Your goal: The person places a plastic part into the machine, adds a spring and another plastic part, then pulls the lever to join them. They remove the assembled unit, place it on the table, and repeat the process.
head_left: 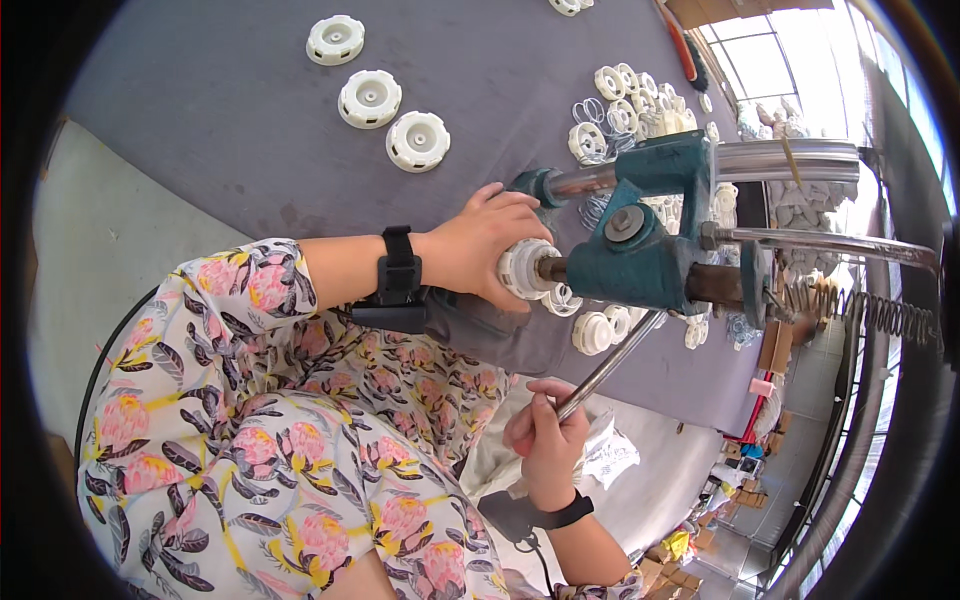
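Note:
A green hand press (640, 265) stands before me, its dark metal ram (551, 269) against a white round plastic part (519, 266). My left hand (478, 243) curls round that part and steadies it beneath the ram. The fingers on its far side are partly hidden. Lower down, my right hand (552, 432) is wrapped round the end of the press's metal lever (615, 362), which slopes up into the green body. Just beside the ram lie more white plastic parts (592, 333).
Three white round caps (370, 98) form a row on the grey table (220, 110). Beyond the press are heaped white rings (650, 100) and loose wire springs (590, 112). A long coil spring (870, 308) and a steel rod (820, 244) stretch off to the right. Boxes (745, 497) fill the floor.

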Demonstrator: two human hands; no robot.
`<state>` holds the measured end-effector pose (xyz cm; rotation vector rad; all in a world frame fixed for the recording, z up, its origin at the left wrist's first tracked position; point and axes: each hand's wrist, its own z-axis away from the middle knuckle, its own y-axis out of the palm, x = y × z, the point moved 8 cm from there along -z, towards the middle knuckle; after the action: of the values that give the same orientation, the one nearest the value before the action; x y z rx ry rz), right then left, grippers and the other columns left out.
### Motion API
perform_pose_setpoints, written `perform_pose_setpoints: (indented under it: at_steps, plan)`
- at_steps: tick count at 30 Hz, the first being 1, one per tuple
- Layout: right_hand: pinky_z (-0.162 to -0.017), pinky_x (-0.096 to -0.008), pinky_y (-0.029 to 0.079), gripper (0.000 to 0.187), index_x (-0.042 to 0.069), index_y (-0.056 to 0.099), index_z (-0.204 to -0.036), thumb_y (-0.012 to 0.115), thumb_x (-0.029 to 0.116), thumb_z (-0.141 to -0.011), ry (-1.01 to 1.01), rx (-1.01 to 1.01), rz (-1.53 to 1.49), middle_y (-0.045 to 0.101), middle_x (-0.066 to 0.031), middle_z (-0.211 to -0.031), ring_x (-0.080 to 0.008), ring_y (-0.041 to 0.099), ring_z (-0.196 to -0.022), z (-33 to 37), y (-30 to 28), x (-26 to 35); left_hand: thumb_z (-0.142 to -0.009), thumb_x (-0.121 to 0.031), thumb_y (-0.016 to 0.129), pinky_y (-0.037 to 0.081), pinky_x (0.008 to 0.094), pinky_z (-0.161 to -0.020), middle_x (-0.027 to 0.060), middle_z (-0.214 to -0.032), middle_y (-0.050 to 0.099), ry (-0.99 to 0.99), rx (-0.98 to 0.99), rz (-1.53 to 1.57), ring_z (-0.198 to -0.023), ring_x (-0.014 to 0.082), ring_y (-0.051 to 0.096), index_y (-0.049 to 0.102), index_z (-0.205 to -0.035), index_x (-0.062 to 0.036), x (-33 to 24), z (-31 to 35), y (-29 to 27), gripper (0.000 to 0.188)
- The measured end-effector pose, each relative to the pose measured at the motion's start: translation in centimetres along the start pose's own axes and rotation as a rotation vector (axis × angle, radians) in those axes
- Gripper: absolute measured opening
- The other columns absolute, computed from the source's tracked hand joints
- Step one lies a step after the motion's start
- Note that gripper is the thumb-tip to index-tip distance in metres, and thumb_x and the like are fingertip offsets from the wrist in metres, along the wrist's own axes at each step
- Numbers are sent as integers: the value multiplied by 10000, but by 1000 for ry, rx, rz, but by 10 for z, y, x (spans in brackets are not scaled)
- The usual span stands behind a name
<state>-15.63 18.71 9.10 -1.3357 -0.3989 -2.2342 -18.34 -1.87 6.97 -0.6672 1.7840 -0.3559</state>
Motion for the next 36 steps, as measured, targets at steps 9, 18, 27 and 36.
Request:
perform_pose_setpoints:
  at_steps: [9, 18, 27, 36]
  plan:
    - [-426, -283, 399, 168, -36, 578, -873, 419, -3, -830, 351, 19, 85, 457, -43, -515, -134, 430, -405, 15, -5, 17, -558, -367, 797, 184, 492, -1047, 50, -1133, 527, -64, -42, 12, -1264, 313, 330, 529, -1116, -133, 4, 6, 0, 662]
    - [-410, -279, 400, 162, -41, 561, -864, 405, -2, -842, 157, -17, 81, 425, -45, -470, -136, 408, -368, 4, -9, 0, -537, -373, 804, 178, 505, -1036, 49, -1132, 522, -102, -105, -8, -1256, 318, 338, 533, -1092, -166, -12, 12, -6, 651]
    - [-412, -271, 399, 167, -35, 573, -874, 414, 0, -834, 182, -5, 40, 445, -48, -489, -138, 436, -389, 5, -8, 2, -542, -360, 810, 157, 521, -1044, 41, -1143, 521, -80, -131, -13, -1271, 298, 336, 523, -1107, -147, -7, 10, -5, 668]
    - [-443, -277, 409, 184, -45, 583, -943, 439, 29, -855, 394, 105, 26, 461, -49, -522, -160, 501, -441, 21, -13, 23, -563, -381, 795, 156, 565, -1030, 44, -1170, 533, -73, 73, 15, -1314, 296, 281, 523, -1124, -121, 4, -1, 3, 676]
